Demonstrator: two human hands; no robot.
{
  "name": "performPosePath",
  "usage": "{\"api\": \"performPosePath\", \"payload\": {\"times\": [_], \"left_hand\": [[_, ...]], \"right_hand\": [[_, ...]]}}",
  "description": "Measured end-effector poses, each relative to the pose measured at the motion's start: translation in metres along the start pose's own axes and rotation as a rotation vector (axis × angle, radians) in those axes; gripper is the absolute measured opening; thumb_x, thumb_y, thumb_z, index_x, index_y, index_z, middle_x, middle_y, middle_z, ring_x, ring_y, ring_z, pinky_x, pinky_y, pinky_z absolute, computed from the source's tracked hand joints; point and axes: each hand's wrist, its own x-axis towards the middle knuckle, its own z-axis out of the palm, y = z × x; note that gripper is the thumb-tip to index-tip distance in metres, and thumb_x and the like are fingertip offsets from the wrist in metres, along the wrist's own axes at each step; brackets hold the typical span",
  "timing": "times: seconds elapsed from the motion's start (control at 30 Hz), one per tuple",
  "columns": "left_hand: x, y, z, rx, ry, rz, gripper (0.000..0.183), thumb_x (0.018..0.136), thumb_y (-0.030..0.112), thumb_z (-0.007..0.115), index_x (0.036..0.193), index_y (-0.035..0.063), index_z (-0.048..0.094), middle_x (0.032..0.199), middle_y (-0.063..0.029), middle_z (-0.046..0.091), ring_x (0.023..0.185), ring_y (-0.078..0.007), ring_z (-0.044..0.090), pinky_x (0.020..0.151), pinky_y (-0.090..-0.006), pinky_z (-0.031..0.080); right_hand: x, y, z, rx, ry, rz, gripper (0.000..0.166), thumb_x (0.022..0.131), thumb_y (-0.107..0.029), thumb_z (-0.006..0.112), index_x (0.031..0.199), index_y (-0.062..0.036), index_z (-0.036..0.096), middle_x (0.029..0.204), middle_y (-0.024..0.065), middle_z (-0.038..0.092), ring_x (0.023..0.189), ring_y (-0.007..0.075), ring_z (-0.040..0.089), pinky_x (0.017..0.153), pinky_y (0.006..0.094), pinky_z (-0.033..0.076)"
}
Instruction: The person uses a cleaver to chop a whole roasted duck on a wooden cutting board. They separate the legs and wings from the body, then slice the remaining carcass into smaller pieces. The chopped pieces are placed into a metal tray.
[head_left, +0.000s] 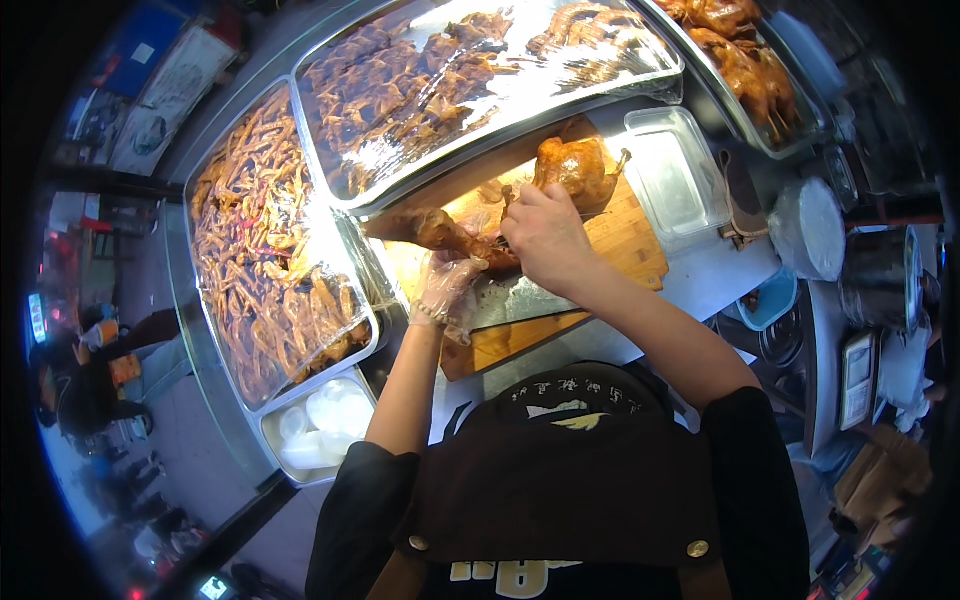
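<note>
My left hand (448, 289), in a clear plastic glove, grips a brown piece of roast poultry (431, 229) over the wooden cutting board (634, 251). My bare right hand (551, 240) is beside it, fingers curled around a narrow dark stick-like thing (507, 196). Only its end shows above the fist, so I cannot tell whether it is a bone or a handle. Below the hands, a broad metal blade (529, 300) lies flat on the board, partly covered by the meat. A glossy roast bird (577, 172) rests on the board just beyond my right hand.
Film-covered trays of cooked meat stand beyond (420, 97) and left (251, 225) of the board. A clear plastic container (675, 172) is at its right. Roast birds fill another tray (802, 142). Plastic tubs (330, 412) sit near my left forearm. Farther right are a metal pot (877, 277) and a blue basin (772, 300).
</note>
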Motion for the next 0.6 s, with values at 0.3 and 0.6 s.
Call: {"api": "performPosePath", "payload": {"times": [0.3,0.6], "left_hand": [[0.007,-0.013,-0.014,0.012,0.035,-0.053,0.041,0.073,0.001,0.074,0.109,-0.002,0.058,0.096,-0.0075,0.067,0.088,-0.0139,0.062,0.078,-0.0285,0.052],[0.008,-0.007,-0.001,-0.109,-0.047,-0.039,0.043,0.073,-0.003,0.068,0.114,0.0031,0.055,0.103,-0.0064,0.063,0.093,-0.0168,0.061,0.082,-0.0306,0.052]], "right_hand": [[0.0,0.007,0.0,-0.011,0.02,-0.015,0.004,0.068,-0.008,0.059,0.067,-0.0106,0.061,0.073,0.001,0.057,0.085,0.0199,0.052,0.075,0.0343,0.037],[0.006,0.004,0.005,-0.018,0.034,-0.049,0.003,0.068,-0.009,0.059,0.067,-0.0114,0.06,0.073,0.0001,0.057,0.084,0.0191,0.052,0.074,0.0337,0.036]]}}
